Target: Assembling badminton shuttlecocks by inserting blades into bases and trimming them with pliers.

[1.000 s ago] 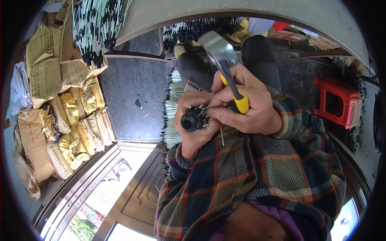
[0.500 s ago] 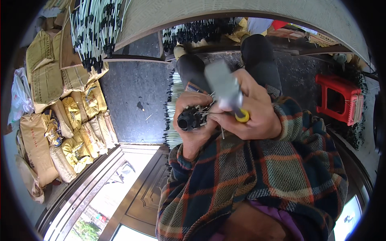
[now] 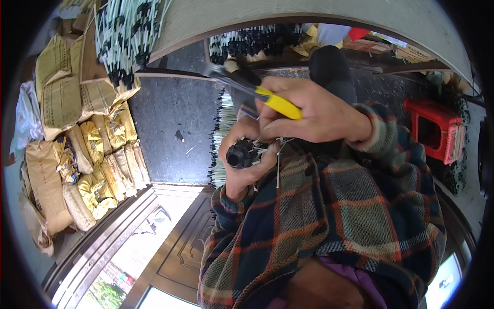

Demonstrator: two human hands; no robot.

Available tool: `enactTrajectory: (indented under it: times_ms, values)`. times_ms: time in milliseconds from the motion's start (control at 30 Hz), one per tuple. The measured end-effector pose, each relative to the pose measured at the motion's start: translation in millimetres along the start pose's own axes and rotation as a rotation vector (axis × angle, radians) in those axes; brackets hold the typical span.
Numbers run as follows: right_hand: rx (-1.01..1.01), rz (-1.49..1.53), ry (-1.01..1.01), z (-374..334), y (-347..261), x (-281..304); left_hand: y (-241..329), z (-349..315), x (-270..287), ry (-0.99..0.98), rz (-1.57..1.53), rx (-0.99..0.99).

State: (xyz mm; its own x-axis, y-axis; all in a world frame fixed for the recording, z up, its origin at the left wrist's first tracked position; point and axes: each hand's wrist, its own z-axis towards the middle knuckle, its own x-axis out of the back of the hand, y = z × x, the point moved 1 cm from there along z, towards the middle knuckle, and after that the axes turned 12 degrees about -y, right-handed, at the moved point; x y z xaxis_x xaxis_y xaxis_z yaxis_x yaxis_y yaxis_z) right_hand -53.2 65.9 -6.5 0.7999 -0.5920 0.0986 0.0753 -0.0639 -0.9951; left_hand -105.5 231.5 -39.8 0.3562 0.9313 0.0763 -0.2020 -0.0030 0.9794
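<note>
2 hands, both gripping: 1 hammer (image 3: 267, 99), 1 blk hollow pc (image 3: 243, 154).
L hand (image 3: 242, 176) clasps pc; R hand (image 3: 311, 110), just right of pc, clenches hammer's yellow handle, head beyond pc. 1 red stool (image 3: 443, 136) well right of pc.

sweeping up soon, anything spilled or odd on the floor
A pale sliver lies alone on the dark floor, left of the left hand, like stray scrap. A blackish mark shows nearby; stain or damage, I cannot tell.
</note>
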Motion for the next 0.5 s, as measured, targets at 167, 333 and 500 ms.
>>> enactTrajectory:
  times_ms: [167,333,500]
  values:
    - [0.160,-1.153,0.263,-28,-13,13,3,-1,13,0.107,0.007,0.055]
    - [0.275,-1.771,0.482,-19,-10,9,-6,0,17,0.050,-0.006,-0.074]
    - [0.239,-1.950,0.542,-15,-2,9,-7,0,14,0.076,0.018,0.003]
